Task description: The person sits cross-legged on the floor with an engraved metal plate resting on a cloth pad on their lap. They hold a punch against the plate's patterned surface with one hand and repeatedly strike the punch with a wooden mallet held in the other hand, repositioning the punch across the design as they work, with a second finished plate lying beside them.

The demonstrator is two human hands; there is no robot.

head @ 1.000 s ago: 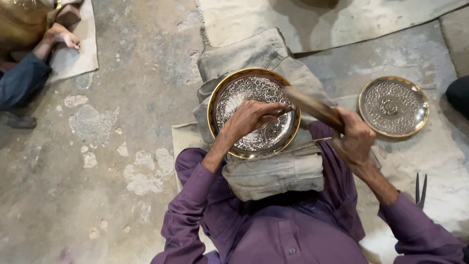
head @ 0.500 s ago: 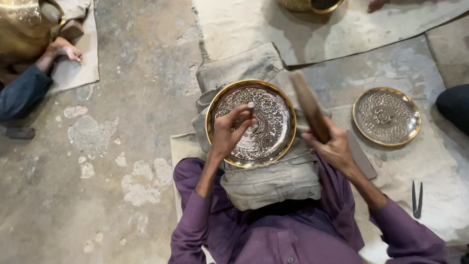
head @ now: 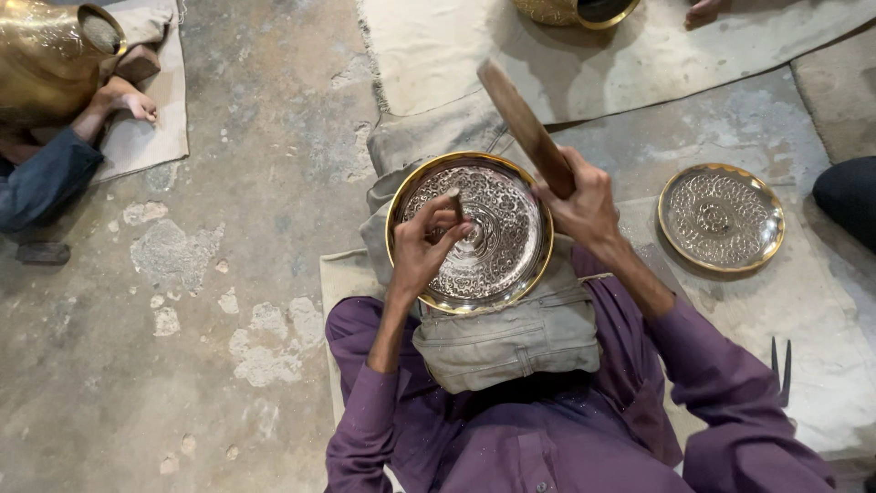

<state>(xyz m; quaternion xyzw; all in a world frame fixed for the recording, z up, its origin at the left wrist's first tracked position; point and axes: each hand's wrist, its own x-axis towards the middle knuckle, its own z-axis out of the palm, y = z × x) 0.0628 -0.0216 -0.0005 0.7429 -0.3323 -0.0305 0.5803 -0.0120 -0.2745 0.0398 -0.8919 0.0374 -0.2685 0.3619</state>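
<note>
A round engraved metal plate (head: 497, 192) with a gold rim lies on a folded grey cloth pad (head: 511, 333) over my lap. My left hand (head: 424, 246) pinches a small chisel (head: 455, 199) upright on the plate's surface. My right hand (head: 584, 201) grips a wooden mallet stick (head: 522, 120), raised and angled up to the left above the plate. Purple sleeves cover both my arms.
A second engraved plate (head: 721, 217) lies on the mat to the right. Metal shears (head: 781, 370) rest at the right edge. Another person's hand (head: 128, 99) holds a brass vessel (head: 50, 59) at the top left. A brass bowl (head: 575, 11) sits at the top.
My right hand has lifted the mallet stick from low beside the plate to high above it. My left hand has stayed on the plate, and the view has shifted so the plate sits lower in frame.
</note>
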